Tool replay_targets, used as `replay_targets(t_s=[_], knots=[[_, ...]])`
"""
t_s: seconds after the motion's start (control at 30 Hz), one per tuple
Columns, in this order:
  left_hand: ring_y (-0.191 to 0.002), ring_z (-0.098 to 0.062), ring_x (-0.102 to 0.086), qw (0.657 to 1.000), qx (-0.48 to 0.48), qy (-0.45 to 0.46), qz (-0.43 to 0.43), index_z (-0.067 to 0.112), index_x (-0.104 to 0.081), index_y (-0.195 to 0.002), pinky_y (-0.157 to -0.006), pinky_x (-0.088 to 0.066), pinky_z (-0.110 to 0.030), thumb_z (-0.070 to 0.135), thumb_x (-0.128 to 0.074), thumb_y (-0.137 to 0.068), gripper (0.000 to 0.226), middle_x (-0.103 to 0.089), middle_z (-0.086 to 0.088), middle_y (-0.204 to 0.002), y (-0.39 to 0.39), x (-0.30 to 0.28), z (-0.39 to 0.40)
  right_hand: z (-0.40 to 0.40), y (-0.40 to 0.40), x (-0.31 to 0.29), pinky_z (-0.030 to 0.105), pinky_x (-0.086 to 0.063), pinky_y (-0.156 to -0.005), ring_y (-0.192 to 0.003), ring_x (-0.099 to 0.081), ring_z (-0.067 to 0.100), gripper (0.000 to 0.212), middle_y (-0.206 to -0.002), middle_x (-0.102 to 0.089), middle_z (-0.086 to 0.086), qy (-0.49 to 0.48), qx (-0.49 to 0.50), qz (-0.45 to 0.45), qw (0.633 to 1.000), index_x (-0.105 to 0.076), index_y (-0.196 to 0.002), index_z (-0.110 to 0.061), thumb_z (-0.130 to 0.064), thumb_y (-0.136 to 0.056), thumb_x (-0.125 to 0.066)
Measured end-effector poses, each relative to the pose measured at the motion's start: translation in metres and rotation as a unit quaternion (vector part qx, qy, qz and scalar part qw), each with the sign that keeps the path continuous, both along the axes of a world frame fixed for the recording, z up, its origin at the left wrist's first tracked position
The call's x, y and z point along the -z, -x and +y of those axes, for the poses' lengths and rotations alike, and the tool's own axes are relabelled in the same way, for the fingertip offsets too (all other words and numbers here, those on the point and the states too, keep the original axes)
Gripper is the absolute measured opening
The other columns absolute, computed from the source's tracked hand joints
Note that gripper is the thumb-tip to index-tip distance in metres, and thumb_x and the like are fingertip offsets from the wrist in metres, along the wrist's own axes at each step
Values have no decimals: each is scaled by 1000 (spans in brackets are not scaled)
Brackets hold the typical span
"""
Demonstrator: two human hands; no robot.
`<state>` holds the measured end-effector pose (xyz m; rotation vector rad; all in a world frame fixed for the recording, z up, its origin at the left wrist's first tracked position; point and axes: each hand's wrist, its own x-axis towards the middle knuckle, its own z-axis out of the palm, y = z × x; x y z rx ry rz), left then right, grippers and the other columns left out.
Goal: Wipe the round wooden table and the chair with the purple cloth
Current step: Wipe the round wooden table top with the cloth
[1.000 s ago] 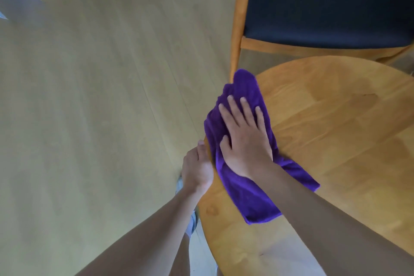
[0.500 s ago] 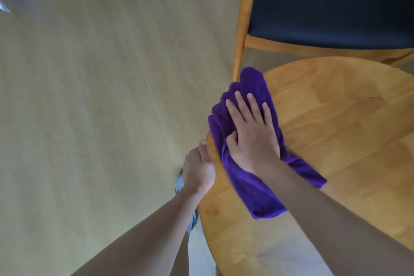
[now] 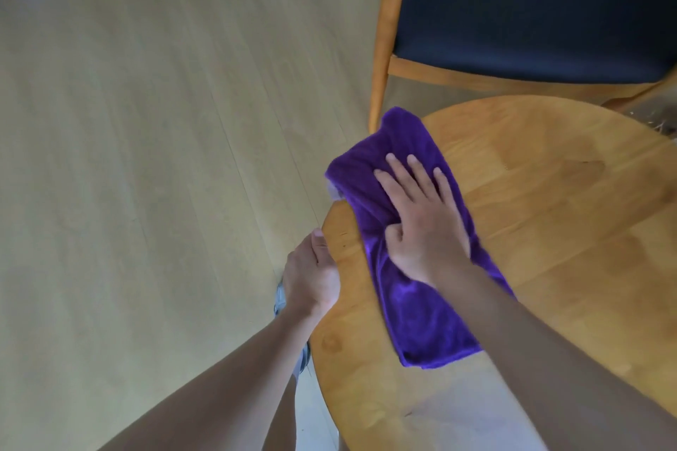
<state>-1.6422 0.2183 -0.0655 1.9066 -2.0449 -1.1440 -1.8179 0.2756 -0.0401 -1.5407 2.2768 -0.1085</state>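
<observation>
Right hand (image 3: 421,227) flat, fingers spread, pressing down on crumpled purple cloth (image 3: 406,238), not gripping it. Left hand (image 3: 311,276) just beside, curled over rim of round wooden table (image 3: 549,231), thumb on top. Cloth under right palm, at table's near-left edge, far end overhanging rim. Beyond right fingertips, wooden chair with dark blue seat (image 3: 531,11), near table; touching or not, cannot tell.
</observation>
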Motion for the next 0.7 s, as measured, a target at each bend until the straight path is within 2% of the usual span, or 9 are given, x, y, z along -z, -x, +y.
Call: replay_targets(t_s=[0.1, 0.17, 0.27, 0.33, 0.4, 0.47, 0.57, 0.63, 0.7], knots=[[-56, -11, -47, 1000, -3, 0, -10, 26, -39, -66, -52, -30, -28, 32, -22, -110, 47, -50, 4, -61, 1, 0, 2, 5, -42, -1, 50, -2, -128, -159, 6, 23, 85, -174, 2, -2, -9, 55, -3, 998, -10, -164, -25, -30, -81, -28], [-62, -10, -52, 1000, -2, -3, -13, 28, -45, -70, -55, -33, -27, 38, -19, -108, 46, -57, 7, -67, 1, 0, 1, 21, -52, 0, 52, -4, -128, -159, 6, 24, 86, -174, 2, -1, -15, -2, -19, 1000, -11, -164, -24, -32, -80, -26], [-72, -27, -58, 1000, -12, -8, -9, 27, -53, -81, -66, -38, -34, 43, -16, -96, 43, -61, 6, -76, 2, 0, -1, 44, -23, 1, 48, -5, -128, -160, 1, 21, 86, -173, -4, -4, -4, -144, -45, 989, -22, -163, -25, -30, -77, -31], [-78, -34, -59, 1000, -11, -1, -12, 22, -56, -83, -69, -40, -37, 44, -16, -95, 47, -62, 2, -77, 1, 3, -1, 47, 8, 0, 45, -5, -128, -159, -5, 19, 86, -173, -10, -6, -2, -175, -35, 984, -28, -161, -26, -28, -75, -34], [-76, -32, -58, 1000, -4, 3, -22, 23, -53, -81, -69, -40, -37, 44, -16, -102, 48, -61, 3, -74, 1, 4, 0, 39, 25, 0, 43, -5, -128, -159, -8, 17, 85, -172, -13, -8, 0, -106, -27, 994, -32, -159, -27, -27, -74, -38], [-70, -27, -56, 999, -7, 8, -35, 26, -46, -74, -68, -37, -36, 39, -20, -108, 45, -56, 7, -70, 1, 4, 0, 23, 13, -2, 44, -2, -129, -159, -5, 17, 82, -172, -12, -9, 4, 15, -28, 999, -31, -159, -27, -22, -78, -45], [-63, -8, -50, 999, -13, 6, -41, 27, -42, -69, -68, -32, -35, 35, -20, -109, 46, -54, 9, -67, 0, 3, 1, 5, -35, -4, 48, 3, -128, -159, 3, 22, 84, -173, -2, -6, -2, 154, -20, 988, -20, -162, -27, -18, -81, -39], [-63, -8, -49, 999, -15, 3, -35, 27, -43, -70, -68, -32, -35, 37, -19, -108, 46, -53, 10, -68, 1, 2, 1, 10, -62, -4, 51, 2, -128, -159, 5, 26, 86, -173, 2, -2, -10, 142, -20, 990, -15, -164, -27, -24, -79, -30], [-67, -25, -53, 1000, -17, -14, -22, 24, -48, -73, -69, -35, -36, 42, -18, -100, 45, -56, 9, -69, 1, 1, 1, 33, -75, -2, 51, 2, -127, -159, 4, 28, 87, -174, 0, 0, -14, 51, -26, 998, -17, -164, -26, -28, -78, -30]])
